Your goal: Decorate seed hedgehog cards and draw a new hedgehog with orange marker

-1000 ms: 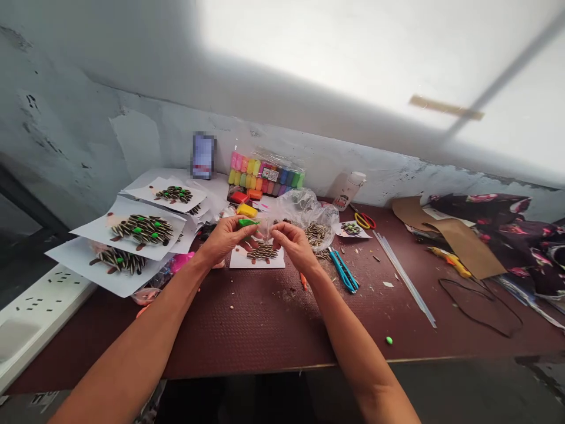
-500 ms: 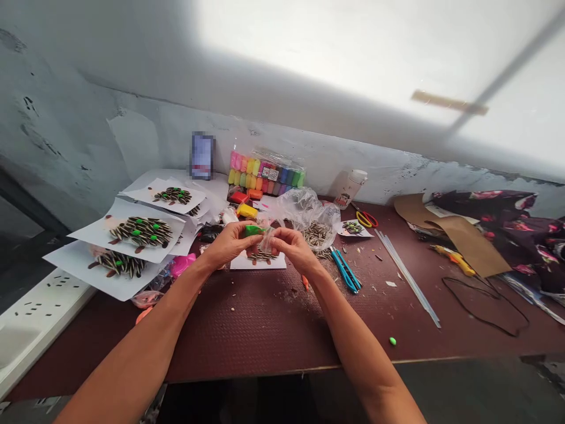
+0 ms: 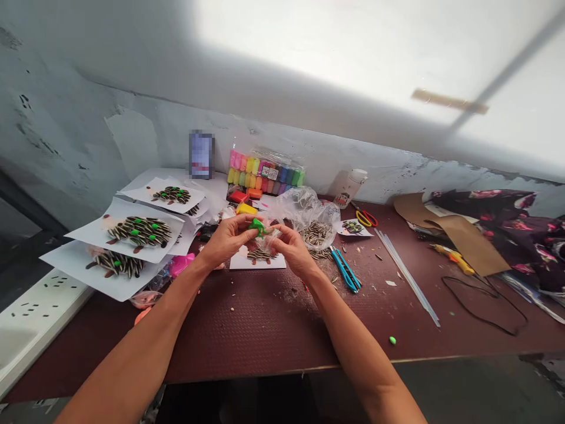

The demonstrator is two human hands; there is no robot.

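Observation:
My left hand (image 3: 227,238) pinches a lump of bright green modelling clay (image 3: 256,226) between thumb and fingers. Close beside it, my right hand (image 3: 289,246) is closed on a clear plastic wrapper (image 3: 269,239) that touches the clay. Both hands are above a white card (image 3: 238,262) with a hedgehog shape of striped seeds, partly hidden by my fingers. Just right of my right hand, striped sunflower seeds (image 3: 315,234) lie in a clear plastic bag (image 3: 300,206).
Finished-looking hedgehog cards (image 3: 136,231) are stacked at left, by a white power strip (image 3: 39,300). Coloured clay packs (image 3: 265,174) stand against the wall. On the right lie a blue utility knife (image 3: 345,270), scissors (image 3: 366,218), glue sticks (image 3: 408,277) and a yellow glue gun (image 3: 459,259).
My fingers have shifted around the green clay, which now shows more bunched and upright. My right hand has moved slightly left, still holding the wrapper.

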